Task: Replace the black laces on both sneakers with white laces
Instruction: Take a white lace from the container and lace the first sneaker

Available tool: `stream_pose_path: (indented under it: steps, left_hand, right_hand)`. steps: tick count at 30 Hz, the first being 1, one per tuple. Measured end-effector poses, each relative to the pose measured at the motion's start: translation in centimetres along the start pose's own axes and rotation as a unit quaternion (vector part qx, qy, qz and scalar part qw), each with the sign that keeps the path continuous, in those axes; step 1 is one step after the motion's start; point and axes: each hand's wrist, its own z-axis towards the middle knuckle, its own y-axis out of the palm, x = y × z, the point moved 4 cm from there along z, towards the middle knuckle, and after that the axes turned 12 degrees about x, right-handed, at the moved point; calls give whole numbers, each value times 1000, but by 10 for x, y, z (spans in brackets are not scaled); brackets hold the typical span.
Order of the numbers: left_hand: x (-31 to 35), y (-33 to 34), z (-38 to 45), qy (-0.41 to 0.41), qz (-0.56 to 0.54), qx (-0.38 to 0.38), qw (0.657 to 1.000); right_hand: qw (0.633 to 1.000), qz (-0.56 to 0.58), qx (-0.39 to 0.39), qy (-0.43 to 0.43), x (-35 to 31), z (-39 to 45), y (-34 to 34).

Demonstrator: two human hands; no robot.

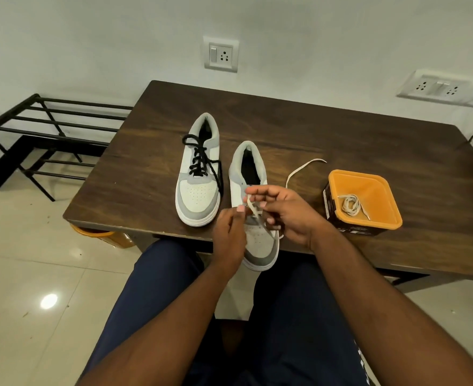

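Step in hand was threading the white lace [253,208] into the right sneaker [255,190] at the counter [341,129] near edge. Left hand [229,232] and right hand [282,213] both pinched the lace, apparently at the lower eyelets. The left sneaker [199,174] kept black laces [199,157]. Next move calls for feeding the tip through.

Black metal rack [49,129] left of wooden table [341,140]; wall sockets [221,54] behind.
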Motion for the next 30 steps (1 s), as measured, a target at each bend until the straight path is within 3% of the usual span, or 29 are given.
stream_pose_path:
  steps: [2, 6, 9, 11, 14, 16, 18, 20, 22, 25, 28, 29, 30]
  left_hand:
    - [5, 3, -2, -84, -24, -70, 994]
    - [17, 5, -1, -119, -32, -180, 976]
    - [27, -5, 8, -137, -28, -165, 976]
    - [31, -18, 19, -87, 15, -120, 989]
    - [35, -22, 28, -17, 70, -110, 991]
    - [40, -15, 27, 10, 85, -142, 986]
    - [45, -8, 25, 24, 83, -159, 983]
    - [50, -8, 26, 28, 74, -150, 985]
    - [48, -15, 31, 19, 62, -139, 988]
    - [43, -25, 39, 13, 60, -118, 991]
    - [40, -22, 39, 22, 79, -131, 988]
    - [42, -18, 36, 23, 83, -146, 985]
    - [44, -14, 34, 29, 86, -166, 982]
  right_hand:
    - [998, -48, 29, -42, -7, 7, 2]
    - [959, -186, 139, -164, -17, 19, -2]
    - [924, -240, 226, -192, -25, 19, -22]
    - [900, -284, 270, -191, -23, 20, -41]
    - [876, -387, 204, -205, -13, 12, -37]
    - [899, -365, 103, -220, -3, 5, -19]
    - [918, -323, 60, -223, 2, -1, -7]
    - [908, -318, 104, -251, 4, -3, -13]
    - [889, -321, 201, -257, 3, -4, -35]
    - [856, -366, 301, -207, 0, -4, -65]
    - [774, -561, 249, -151, 2, -4, -58]
    - [776, -562, 223, -179, 0, -6, -48]
    - [804, -520, 188, -218, 0, -7, -35]
